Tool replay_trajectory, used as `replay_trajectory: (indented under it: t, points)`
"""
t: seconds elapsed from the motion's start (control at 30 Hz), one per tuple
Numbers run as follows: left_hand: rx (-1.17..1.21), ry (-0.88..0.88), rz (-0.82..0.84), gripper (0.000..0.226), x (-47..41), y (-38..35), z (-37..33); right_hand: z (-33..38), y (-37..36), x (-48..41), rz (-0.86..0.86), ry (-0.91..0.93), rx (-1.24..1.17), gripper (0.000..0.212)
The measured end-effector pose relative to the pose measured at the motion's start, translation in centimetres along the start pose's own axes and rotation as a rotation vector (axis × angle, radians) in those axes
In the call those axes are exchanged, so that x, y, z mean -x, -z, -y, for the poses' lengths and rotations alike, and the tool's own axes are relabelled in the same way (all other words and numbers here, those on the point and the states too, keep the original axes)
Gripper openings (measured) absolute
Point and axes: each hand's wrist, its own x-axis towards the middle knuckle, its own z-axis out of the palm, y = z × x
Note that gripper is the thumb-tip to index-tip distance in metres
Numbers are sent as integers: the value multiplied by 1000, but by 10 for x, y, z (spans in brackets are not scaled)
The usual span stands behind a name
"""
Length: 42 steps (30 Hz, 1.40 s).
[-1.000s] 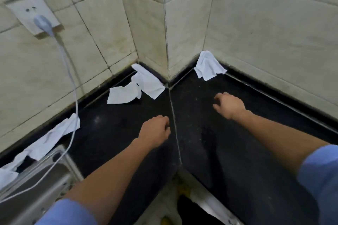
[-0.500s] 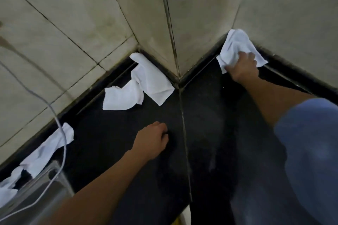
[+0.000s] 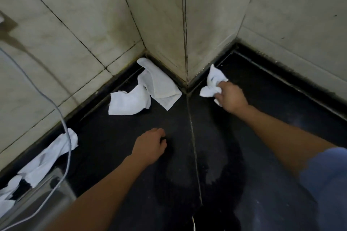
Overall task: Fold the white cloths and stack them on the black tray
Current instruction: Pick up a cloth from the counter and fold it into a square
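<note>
White cloths (image 3: 159,85) (image 3: 129,102): two by corner (image 3: 185,82), third cloth (image 3: 211,88) in right fingers' (image 3: 221,90) grip; left fingers (image 3: 159,134) loose, empty.

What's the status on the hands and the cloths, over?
Right hand grips bunched cloth at wall corner. Left hand loosely curled, empty. Middle cloth lies unfolded; nothing blocking.

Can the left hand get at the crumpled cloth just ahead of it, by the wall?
Likely yes. The left hand holds nothing and sits on the black surface just short of the crumpled cloth, with nothing lying between them. The right hand, gripping another cloth, is off to the side.
</note>
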Motion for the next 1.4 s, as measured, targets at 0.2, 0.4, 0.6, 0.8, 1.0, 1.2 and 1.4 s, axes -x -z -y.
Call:
replay_trajectory:
  t: [0.2,0.4,0.6,0.8,1.0,1.2,1.4]
  points:
    - [13,-34,3,13,29,-1,27,50,-52,131,208,47,64,21]
    - [75,-17,104,15,60,-34,48,58,-91,211,509,-48,160,36]
    - [262,95,174,21,65,-65,30,43,-54,211,420,-153,69,39]
    - [584,259,172,39,41,-72,-6,25,-57,199,307,-335,262,45]
    - [487,269,146,23,44,-74,-22,30,-75,214,333,-296,156,21]
    - [744,377,431,17,68,-66,5,10,-39,196,113,-366,-219,23]
    - [564,454,301,25,68,-68,18,8,-47,156,80,-346,-219,17]
